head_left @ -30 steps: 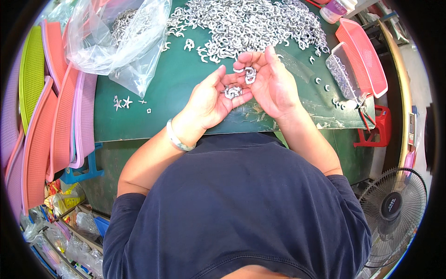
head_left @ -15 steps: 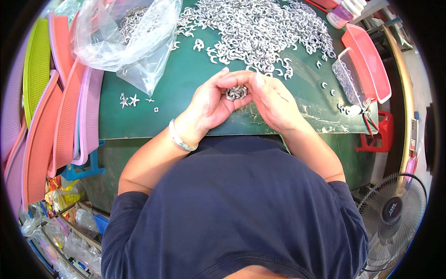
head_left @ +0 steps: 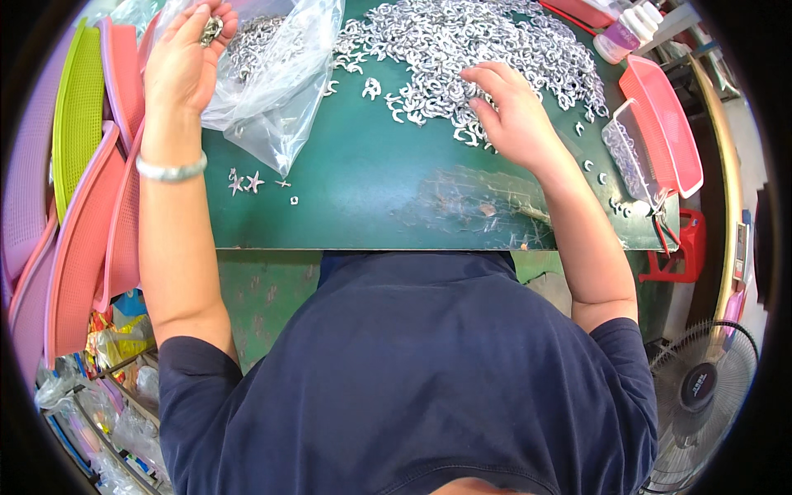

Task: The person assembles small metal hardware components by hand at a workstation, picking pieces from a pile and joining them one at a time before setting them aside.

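In the upper left of the frame, the left hand curls its fingers around a few small metal pieces, in front of a clear plastic bag with more pieces inside; at upper centre-right, the right hand is loosely open, thumb and fingers apart, over the near edge of a heap of silvery curved pieces on the green table, though whether its fingertips touch them I cannot tell
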{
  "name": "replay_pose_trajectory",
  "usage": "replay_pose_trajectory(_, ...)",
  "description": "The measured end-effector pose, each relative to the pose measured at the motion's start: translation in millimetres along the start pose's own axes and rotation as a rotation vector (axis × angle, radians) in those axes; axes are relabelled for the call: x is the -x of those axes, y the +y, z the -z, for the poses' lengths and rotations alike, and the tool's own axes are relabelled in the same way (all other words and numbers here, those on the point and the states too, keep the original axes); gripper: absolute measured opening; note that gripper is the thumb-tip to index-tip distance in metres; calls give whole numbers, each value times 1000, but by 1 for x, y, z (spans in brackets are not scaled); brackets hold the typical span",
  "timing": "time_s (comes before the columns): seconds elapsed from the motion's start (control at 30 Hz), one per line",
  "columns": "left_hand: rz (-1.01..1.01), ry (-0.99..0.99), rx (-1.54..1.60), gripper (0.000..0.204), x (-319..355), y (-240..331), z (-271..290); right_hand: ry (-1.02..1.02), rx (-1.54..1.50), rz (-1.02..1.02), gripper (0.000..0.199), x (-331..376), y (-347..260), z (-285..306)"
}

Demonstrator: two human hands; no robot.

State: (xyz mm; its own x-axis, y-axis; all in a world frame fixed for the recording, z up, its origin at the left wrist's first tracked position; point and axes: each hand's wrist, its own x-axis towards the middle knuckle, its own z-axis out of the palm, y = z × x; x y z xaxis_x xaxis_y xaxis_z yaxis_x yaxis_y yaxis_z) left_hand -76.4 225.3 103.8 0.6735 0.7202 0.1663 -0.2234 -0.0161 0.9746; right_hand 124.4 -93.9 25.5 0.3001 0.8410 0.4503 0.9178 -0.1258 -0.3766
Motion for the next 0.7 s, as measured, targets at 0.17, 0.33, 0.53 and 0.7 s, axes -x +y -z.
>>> replay_pose_trajectory(0.17,-406,-69,-1272,38,3,-6,5,-69,198,80,40,-13,-6,-26)
replay_pose_trajectory(0.33,-550,-137,-1037,25,65,-6,-79,-107,284,76,46,-9,-15,-35)
replay_pose_trajectory(0.53,-506,-396,-1149,32,92,-102,-109,-176,162,198,29,-4,-28,-30)
replay_pose_trajectory(0.7,-337,-611,-1011,31,110,-97,-113,-261,-51,298,27,9,-19,-18)
